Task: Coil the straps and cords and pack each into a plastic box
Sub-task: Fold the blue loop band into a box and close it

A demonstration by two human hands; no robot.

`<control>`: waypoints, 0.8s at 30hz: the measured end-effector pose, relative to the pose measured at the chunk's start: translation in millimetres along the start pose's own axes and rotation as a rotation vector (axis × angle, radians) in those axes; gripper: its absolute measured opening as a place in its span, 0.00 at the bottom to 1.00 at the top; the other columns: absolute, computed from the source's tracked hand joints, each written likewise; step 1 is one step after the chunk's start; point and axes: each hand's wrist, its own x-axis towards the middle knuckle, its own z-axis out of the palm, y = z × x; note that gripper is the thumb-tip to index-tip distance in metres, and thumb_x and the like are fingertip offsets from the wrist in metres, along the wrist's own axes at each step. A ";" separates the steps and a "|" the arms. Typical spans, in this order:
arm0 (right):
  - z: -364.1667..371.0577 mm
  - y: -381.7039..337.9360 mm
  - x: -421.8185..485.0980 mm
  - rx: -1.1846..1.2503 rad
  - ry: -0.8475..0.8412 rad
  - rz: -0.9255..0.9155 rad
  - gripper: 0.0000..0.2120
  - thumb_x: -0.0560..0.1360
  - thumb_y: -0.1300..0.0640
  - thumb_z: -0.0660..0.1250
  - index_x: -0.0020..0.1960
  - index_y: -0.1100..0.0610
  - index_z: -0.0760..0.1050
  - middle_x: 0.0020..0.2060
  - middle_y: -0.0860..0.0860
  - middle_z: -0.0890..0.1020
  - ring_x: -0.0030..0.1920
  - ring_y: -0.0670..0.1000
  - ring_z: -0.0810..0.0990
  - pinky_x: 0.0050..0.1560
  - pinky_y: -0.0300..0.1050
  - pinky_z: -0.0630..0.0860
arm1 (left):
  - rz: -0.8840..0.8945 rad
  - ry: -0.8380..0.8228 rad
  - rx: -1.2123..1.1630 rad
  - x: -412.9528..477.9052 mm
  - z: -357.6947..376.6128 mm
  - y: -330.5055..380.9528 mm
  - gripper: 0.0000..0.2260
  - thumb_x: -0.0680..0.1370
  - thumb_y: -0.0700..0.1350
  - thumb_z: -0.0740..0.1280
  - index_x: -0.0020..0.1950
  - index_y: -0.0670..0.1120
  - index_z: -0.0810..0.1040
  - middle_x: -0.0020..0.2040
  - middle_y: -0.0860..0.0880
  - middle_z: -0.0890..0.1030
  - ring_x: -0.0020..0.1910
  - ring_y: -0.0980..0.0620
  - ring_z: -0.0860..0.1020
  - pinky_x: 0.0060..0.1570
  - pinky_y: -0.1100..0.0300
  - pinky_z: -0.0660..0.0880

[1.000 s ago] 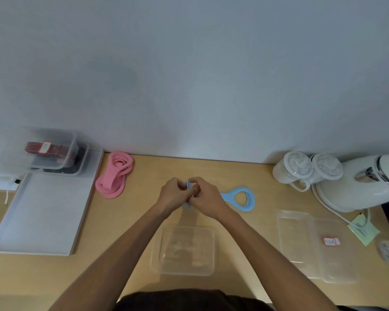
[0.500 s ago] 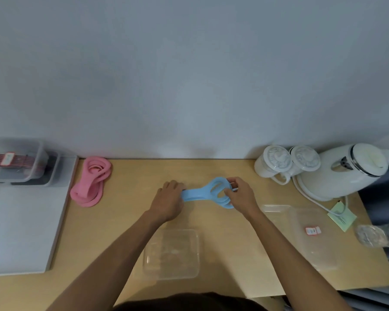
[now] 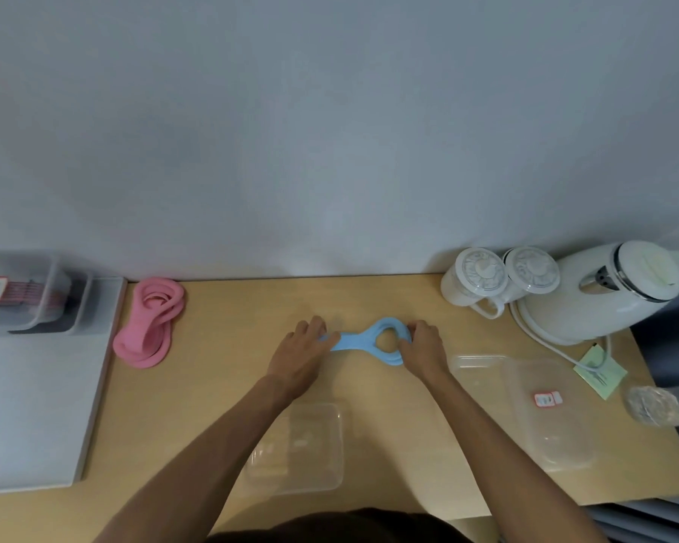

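Note:
A light blue strap lies on the wooden table, folded into a layered loop at its right end. My left hand lies over its left end with the fingers curled on it. My right hand grips the loop's right side. An open clear plastic box stands near me, just below the hands. A coiled pink strap lies at the back left.
A grey tray at the left holds clear boxes, one with red cords. Clear lids lie at the right. Two white cups, a white kettle with its cord, a green note and a plastic bottle stand at the right.
My hands have parted from the middle: the right went right to the blue loop, which now has more layers, and the left holds the other end. The camera view has shifted right.

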 end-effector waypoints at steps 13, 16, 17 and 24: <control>-16.9 -23.6 -8.2 0.149 -0.056 0.005 0.12 0.72 0.62 0.67 0.55 0.59 0.73 0.49 0.52 0.80 0.42 0.47 0.76 0.32 0.35 0.69 | 0.017 -0.150 0.042 6.2 -5.2 8.0 0.18 0.74 0.33 0.54 0.61 0.42 0.73 0.60 0.45 0.69 0.58 0.44 0.67 0.54 0.55 0.65; -20.0 -42.5 -21.2 0.160 -0.014 -0.077 0.13 0.71 0.59 0.70 0.54 0.57 0.74 0.45 0.49 0.79 0.40 0.46 0.76 0.33 0.34 0.70 | -0.070 -0.188 -0.172 5.9 -4.1 1.7 0.16 0.78 0.37 0.54 0.63 0.45 0.74 0.59 0.46 0.72 0.58 0.44 0.68 0.55 0.54 0.68; -17.9 -49.2 -25.7 0.167 -0.010 -0.105 0.13 0.70 0.58 0.71 0.54 0.57 0.74 0.44 0.50 0.79 0.39 0.46 0.77 0.35 0.36 0.72 | -0.108 -0.171 -0.278 5.8 -4.4 -0.5 0.14 0.80 0.40 0.54 0.61 0.45 0.75 0.57 0.46 0.74 0.56 0.44 0.70 0.54 0.53 0.69; 22.3 -92.0 -56.9 0.126 -0.012 -0.293 0.18 0.68 0.52 0.74 0.53 0.58 0.73 0.45 0.53 0.80 0.45 0.52 0.78 0.43 0.43 0.73 | -0.497 -0.049 -1.043 5.2 -32.4 -8.1 0.16 0.80 0.51 0.56 0.46 0.41 0.77 0.45 0.46 0.81 0.44 0.46 0.77 0.46 0.52 0.73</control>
